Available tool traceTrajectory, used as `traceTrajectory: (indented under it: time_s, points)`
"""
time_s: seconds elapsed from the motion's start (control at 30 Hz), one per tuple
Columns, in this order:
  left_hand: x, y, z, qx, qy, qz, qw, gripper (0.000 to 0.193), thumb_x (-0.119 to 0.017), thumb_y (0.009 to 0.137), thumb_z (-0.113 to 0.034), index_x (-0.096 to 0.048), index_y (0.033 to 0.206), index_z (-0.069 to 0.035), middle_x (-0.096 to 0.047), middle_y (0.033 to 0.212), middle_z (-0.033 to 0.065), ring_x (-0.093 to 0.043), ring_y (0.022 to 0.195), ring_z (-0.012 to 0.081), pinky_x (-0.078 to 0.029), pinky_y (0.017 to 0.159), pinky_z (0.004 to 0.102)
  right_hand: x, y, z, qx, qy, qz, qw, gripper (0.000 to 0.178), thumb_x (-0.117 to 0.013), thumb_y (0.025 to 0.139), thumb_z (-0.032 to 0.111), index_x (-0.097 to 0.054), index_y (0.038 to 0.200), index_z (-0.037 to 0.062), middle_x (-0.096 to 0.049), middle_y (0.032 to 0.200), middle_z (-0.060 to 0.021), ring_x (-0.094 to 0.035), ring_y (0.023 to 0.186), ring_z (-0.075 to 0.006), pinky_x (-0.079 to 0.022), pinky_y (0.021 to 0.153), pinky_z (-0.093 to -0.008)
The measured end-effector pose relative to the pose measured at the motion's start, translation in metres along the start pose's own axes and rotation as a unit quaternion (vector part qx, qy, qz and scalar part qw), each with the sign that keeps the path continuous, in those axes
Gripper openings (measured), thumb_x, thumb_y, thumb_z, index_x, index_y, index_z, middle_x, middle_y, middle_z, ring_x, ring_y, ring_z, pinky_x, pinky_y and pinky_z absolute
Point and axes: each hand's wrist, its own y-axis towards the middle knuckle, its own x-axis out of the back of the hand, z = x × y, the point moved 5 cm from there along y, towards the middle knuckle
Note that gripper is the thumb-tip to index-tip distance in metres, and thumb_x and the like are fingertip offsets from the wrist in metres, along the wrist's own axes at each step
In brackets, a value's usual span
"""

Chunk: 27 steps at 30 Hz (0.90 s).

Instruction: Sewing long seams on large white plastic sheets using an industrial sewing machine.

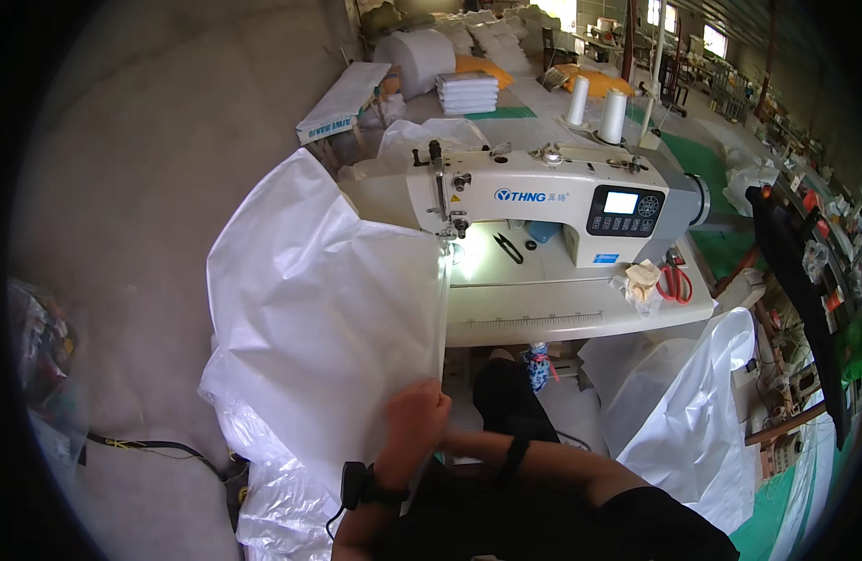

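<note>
A large white plastic-looking sheet [328, 271] drapes over the left end of the sewing machine's table, its right edge running up under the lit needle area. My left hand [414, 418] is closed at the lower part of that edge, fingers curled on the sheet. From the right, my right hand [468, 445] reaches across to the same spot; its fingers are hidden behind my left hand. The white sewing machine [534, 192] stands beyond both hands, with its lamp on. Black thread snips [509, 248] lie on its bed.
Red-handled scissors [675, 284] lie at the table's right end beside a crumpled cloth [642, 279]. Two white thread cones [612, 117] stand behind the machine. More white sheeting [683, 421] hangs at right. A black cable [160, 445] crosses the floor at left.
</note>
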Motion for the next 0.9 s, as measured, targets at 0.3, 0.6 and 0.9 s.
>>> traceTrajectory:
  time_s: [0.3, 0.6, 0.9]
  points:
    - [-0.009, -0.005, -0.001, 0.013, -0.068, 0.006, 0.998, 0.016, -0.052, 0.08, -0.019, -0.054, 0.075, -0.004, -0.058, 0.07, 0.0196, -0.058, 0.066, 0.0404, -0.045, 0.059, 0.0497, 0.108, 0.09, 0.124, -0.194, -0.411, -0.184, 0.871, 0.02, -0.048, 0.088, 0.018, -0.047, 0.092, -0.0019, -0.064, 0.08, -0.024, -0.065, 0.075, -0.0373, -0.051, 0.065, -0.0464]
    - [-0.025, 0.0, 0.012, 0.061, -0.124, 0.017, 0.99, 0.016, -0.053, 0.081, -0.02, -0.058, 0.079, -0.004, -0.06, 0.071, 0.0208, -0.06, 0.07, 0.0407, -0.046, 0.061, 0.0493, 0.093, 0.092, 0.086, -0.23, -0.551, -0.137, 0.791, 0.055, -0.046, 0.083, 0.012, -0.036, 0.132, -0.0105, -0.066, 0.079, -0.0216, -0.067, 0.074, -0.0345, -0.052, 0.067, -0.0447]
    - [-0.028, 0.031, 0.03, 0.008, -0.243, 0.02, 0.97, 0.018, -0.054, 0.083, -0.019, -0.061, 0.09, -0.004, -0.061, 0.078, 0.0212, -0.06, 0.075, 0.0391, -0.047, 0.064, 0.0457, 0.097, 0.091, 0.085, -0.2, -0.47, -0.196, 0.837, 0.05, -0.045, 0.084, 0.013, -0.041, 0.13, -0.0076, -0.063, 0.075, -0.0263, -0.063, 0.071, -0.0414, -0.05, 0.066, -0.0489]
